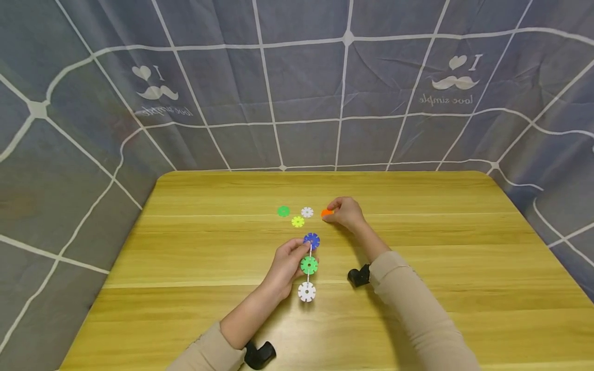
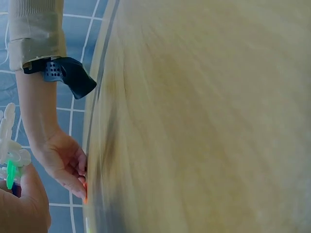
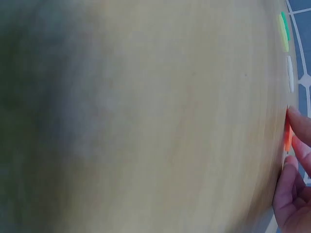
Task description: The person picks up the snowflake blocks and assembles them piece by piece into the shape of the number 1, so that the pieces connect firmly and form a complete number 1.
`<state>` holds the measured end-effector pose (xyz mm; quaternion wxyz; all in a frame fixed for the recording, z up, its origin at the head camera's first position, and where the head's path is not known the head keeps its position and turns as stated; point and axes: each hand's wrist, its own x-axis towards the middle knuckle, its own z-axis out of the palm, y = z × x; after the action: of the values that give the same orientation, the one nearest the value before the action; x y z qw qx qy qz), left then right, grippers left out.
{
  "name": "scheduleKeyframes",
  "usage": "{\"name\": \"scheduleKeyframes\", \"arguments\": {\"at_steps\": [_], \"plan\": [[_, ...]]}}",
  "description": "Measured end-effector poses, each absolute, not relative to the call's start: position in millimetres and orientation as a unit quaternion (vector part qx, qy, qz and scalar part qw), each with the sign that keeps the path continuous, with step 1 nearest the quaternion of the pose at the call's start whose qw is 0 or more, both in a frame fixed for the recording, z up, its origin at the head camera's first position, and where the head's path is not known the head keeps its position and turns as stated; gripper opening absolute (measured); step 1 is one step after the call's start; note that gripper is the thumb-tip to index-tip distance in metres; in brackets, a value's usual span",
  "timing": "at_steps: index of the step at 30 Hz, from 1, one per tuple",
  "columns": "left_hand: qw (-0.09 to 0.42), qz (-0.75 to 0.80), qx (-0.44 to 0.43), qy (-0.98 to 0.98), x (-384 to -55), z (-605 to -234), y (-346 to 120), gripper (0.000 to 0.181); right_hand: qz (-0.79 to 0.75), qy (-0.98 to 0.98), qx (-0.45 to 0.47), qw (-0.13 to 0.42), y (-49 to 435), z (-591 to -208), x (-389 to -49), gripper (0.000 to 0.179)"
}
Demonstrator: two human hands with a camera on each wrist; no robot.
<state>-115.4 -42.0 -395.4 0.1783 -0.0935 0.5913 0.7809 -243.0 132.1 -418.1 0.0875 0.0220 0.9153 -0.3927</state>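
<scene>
My left hand point(image 1: 286, 264) pinches a chain of notched plastic discs at its far end, where a blue disc point(image 1: 314, 239) sits. Below it come a green disc point(image 1: 309, 266) and a white disc point(image 1: 307, 292), with white discs seen edge-on linking them. Farther off, my right hand point(image 1: 348, 213) has its thumb and fingertips at the edges of an orange disc point(image 1: 326, 212), low at the tabletop. The right wrist view shows that orange disc point(image 3: 287, 133) edge-on between the fingers, partly hidden by them.
Left of the right hand lie a loose white disc point(image 1: 307, 212), a yellow disc point(image 1: 298, 221) and a green disc point(image 1: 283, 211) on the wooden table point(image 1: 195, 247). Black devices point(image 1: 359, 276) are worn at both wrists. A grey curtain point(image 1: 306, 93) hangs behind the table.
</scene>
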Motion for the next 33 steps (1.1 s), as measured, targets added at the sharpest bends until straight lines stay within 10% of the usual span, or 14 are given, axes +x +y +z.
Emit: {"name": "scheduleKeyframes", "arguments": {"at_steps": [33], "plan": [[0.172, 0.785, -0.089, 0.589, -114.0, -397.2, -41.0, 0.021, -0.638, 0.726, -0.072, 0.247, 137.5, -390.6, -210.5, 0.025]]}}
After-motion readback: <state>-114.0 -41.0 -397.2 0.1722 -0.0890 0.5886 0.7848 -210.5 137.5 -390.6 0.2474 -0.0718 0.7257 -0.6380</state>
